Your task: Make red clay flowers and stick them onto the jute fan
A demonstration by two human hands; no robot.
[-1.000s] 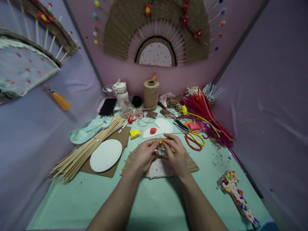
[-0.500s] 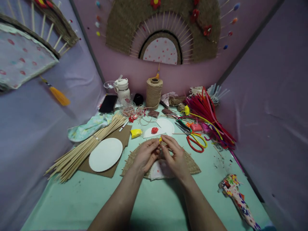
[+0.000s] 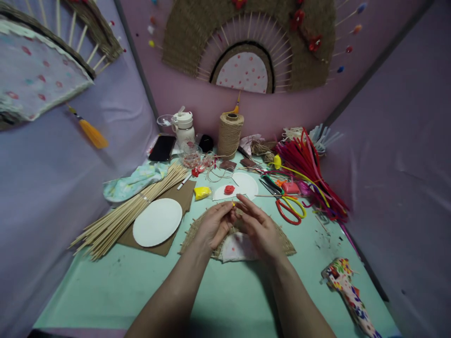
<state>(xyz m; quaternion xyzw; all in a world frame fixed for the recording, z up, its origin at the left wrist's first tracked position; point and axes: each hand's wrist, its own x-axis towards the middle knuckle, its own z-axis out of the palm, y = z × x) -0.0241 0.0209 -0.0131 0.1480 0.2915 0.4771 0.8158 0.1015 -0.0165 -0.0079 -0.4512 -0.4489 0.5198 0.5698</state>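
Together, the left hand (image 3: pixel 211 225) and right hand (image 3: pixel 259 227) narrow their grip on a tiny yellow bead (image 3: pixel 233 204), just above the woven fan (image 3: pixel 282 239); beyond, a clear bowl (image 3: pixel 190 157) holds reddish bits.

Both hands are working over the woven jute fan (image 3: pixel 282 241) lying on the green bench (image 3: pixel 225 300). The left hand (image 3: pixel 211 225) is pinching a tiny yellow bead (image 3: pixel 233 204) above the fan, with the right hand (image 3: pixel 259 226) meeting it fingertip to fingertip. Just beyond the fan, red clay (image 3: pixel 229 189) is resting on a white paper piece (image 3: pixel 246 184); red-handled scissors (image 3: pixel 291 209) are lying to the fan's right, bamboo skewers (image 3: pixel 130 209) to its left.
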